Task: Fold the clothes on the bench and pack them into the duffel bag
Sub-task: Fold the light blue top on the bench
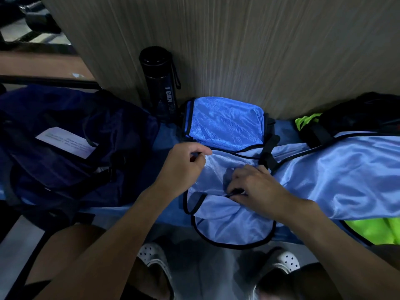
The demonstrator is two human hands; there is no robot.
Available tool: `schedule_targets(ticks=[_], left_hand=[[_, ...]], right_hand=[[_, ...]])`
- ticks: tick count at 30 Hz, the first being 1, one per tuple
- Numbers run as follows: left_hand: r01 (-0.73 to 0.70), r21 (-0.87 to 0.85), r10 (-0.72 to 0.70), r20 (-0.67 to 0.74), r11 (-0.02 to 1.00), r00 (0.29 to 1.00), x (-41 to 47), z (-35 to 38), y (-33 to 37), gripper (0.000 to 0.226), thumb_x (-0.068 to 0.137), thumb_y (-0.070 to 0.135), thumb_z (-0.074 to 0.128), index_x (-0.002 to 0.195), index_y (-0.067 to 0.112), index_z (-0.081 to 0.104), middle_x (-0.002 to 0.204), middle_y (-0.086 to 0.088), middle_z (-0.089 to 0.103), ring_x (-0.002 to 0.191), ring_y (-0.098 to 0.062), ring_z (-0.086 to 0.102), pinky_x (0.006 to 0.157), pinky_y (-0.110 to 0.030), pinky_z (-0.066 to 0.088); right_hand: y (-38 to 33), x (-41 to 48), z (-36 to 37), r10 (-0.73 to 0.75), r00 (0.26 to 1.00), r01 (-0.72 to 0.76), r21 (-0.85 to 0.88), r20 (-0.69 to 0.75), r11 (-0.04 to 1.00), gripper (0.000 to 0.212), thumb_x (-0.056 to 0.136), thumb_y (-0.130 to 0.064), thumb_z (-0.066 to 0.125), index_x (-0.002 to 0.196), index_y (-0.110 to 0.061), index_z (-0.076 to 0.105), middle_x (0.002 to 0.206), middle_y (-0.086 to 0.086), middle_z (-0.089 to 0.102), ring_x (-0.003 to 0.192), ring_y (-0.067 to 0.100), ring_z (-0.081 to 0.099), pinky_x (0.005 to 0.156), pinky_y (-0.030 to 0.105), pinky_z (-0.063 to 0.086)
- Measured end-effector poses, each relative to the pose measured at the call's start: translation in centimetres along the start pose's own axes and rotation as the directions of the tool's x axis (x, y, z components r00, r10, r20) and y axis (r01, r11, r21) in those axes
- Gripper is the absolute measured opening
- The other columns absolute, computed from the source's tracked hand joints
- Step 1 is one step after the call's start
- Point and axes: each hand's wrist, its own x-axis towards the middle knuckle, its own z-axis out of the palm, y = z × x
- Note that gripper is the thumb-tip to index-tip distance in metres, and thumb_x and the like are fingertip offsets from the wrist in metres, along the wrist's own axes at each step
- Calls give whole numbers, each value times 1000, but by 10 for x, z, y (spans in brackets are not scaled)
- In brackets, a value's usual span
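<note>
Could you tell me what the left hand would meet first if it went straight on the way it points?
Probably the folded bright-blue vest just beyond it: the left hand, pinching black trim on the pale-blue vest, points toward it, with the wood-grain wall behind. Depth is unclear.

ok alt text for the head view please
A left hand and right hand pinch the black-trimmed edges of a light blue vest spread on a bench. A navy duffel bag lies to its left; a black bottle stands behind.
</note>
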Motion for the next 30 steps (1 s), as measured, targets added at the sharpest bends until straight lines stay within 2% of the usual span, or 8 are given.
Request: schedule_targets(ticks=[4,9,12,16,21,24,27,30], left_hand=[[2,-11,-1,17,1000,1000,0,1,0,23,98,-1,52,105,7,73,40,16,45,36,-4,35,42,-11,26],[4,-13,-4,24,1000,1000,1,1,-1,22,98,2,54,104,9,73,40,15,44,37,-4,34,42,-13,27],[18,-30,-17,30,999,999,1,0,-2,21,98,3,54,104,11,73,41,15,43,37,-4,32,42,-15,27],[11,-21,-10,41,1000,999,-1,-1,-3,20,99,5,55,104,12,73,42,14,44,38,-5,33,42,-15,27],[10,-37,-9,38,999,999,-3,0,-4,19,97,4,57,102,10,74,44,17,48,39,-3,35,44,-12,28],[-37,-57,40,48,998,998,-7,0,6,14,96,5,61,99,8,75,57,22,63,52,4,57,55,-8,40],[-50,-151,64,89,987,994,-9,1,9,7,92,16,70,93,17,76,86,7,76,86,-10,72,80,-23,56],[-51,-160,73,134,986,988,-12,4,9,12,85,22,79,96,18,76,90,5,76,88,-11,72,82,-24,56]], right_hand=[[-1,0,2,18,1000,-18,-6,-24,1000,8,89,-26,61,82,-29,62,88,-14,52,99,8,48,78,25,17],[0,0,-1,46,994,-32,144,-99,989,4,84,-32,71,84,-30,67,84,-16,55,93,6,52,81,30,28],[1,-2,-5,59,998,-56,171,-13,984,8,85,-39,71,89,-33,72,85,-23,49,97,0,45,85,30,26],[-1,-4,-4,66,996,-72,106,63,992,7,87,-28,68,92,-32,71,95,-17,49,105,8,43,90,32,27],[-1,-4,-3,22,984,15,206,-177,979,4,88,-22,67,85,-22,70,86,-11,59,86,11,55,77,37,42],[-9,-3,-13,93,937,20,320,-336,947,7,94,-14,60,87,-13,62,69,-6,59,63,9,50,61,33,43],[-13,-3,-20,180,909,7,445,-377,895,7,94,-10,59,90,-16,59,69,-1,60,62,17,54,62,33,44],[-15,-1,-21,220,897,20,533,-383,846,17,92,-6,62,87,-21,57,74,-1,62,69,19,59,65,30,47]])
